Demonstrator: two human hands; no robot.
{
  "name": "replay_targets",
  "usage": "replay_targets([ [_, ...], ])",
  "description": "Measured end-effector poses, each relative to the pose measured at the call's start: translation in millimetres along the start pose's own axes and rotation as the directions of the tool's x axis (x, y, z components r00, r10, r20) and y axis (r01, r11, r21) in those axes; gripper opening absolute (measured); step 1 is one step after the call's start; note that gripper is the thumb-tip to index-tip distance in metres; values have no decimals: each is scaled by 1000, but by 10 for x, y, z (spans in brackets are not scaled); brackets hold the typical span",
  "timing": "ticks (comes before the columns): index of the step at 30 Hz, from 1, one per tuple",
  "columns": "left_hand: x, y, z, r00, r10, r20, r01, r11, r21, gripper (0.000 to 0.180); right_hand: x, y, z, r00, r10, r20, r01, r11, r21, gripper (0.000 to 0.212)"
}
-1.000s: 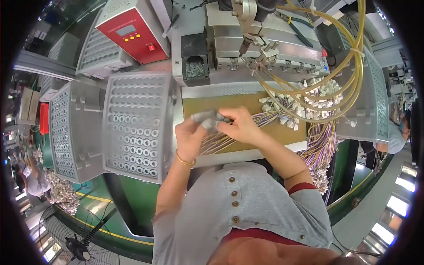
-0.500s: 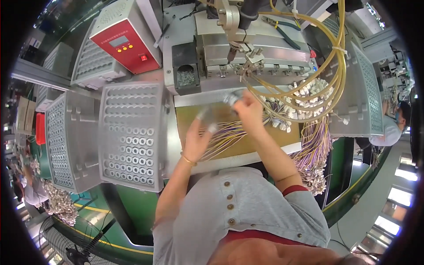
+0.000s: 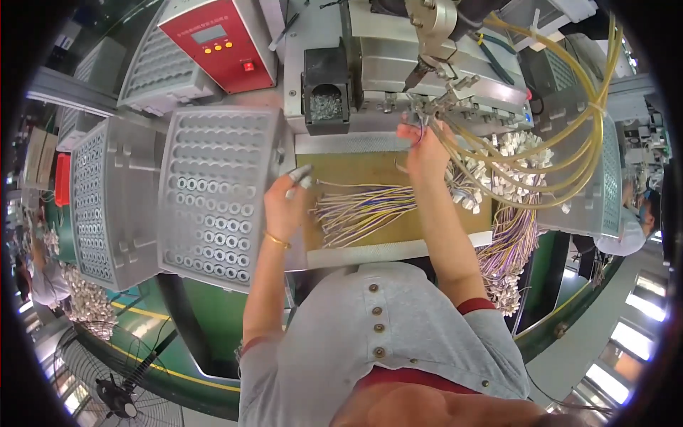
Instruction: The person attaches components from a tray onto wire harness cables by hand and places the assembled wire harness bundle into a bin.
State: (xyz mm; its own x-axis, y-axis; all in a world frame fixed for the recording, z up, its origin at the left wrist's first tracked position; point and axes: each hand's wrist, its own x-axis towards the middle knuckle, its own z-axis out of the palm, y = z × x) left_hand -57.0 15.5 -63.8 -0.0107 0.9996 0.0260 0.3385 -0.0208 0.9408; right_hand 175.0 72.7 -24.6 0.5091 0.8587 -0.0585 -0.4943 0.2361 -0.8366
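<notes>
Since a moment ago my left hand [image 3: 286,203] has drawn back toward the perforated tray [image 3: 213,192], fingertips pinched narrow on something small; beside it the loose wire bundle [image 3: 363,213] waits unprocessed; my right hand [image 3: 425,146] has reached up, pinching one wire at the machine head [image 3: 434,107].

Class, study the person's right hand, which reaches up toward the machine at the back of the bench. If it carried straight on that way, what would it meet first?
Most likely the metal fixture where the yellow tubes join the grey machine. The right hand points up at it, fingertips nearly there; one view leaves depth uncertain.
</notes>
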Motion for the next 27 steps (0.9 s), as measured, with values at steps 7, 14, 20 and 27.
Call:
replay_targets([
  [7, 109, 0, 102, 842, 475, 255, -503, 522, 689, 11, -114, -394, -222, 922, -184, 340, 383, 555, -738, 14],
  [14, 91, 116, 68, 916, 365, 165, -394, 744, 539, 19, -644, -10, -79, 644, -5, 765, 670, 486, -561, 10],
  [20, 23, 340, -111, 813, 568, 125, -550, 681, 483, 25, -641, 32, 28, 623, 333, 708, 415, 627, -660, 8],
  [27, 308, -1140, -1793, 708, 417, -570, 563, 155, 812, 34, -572, -270, -175, 673, 447, 589, 178, 676, -716, 6],
])
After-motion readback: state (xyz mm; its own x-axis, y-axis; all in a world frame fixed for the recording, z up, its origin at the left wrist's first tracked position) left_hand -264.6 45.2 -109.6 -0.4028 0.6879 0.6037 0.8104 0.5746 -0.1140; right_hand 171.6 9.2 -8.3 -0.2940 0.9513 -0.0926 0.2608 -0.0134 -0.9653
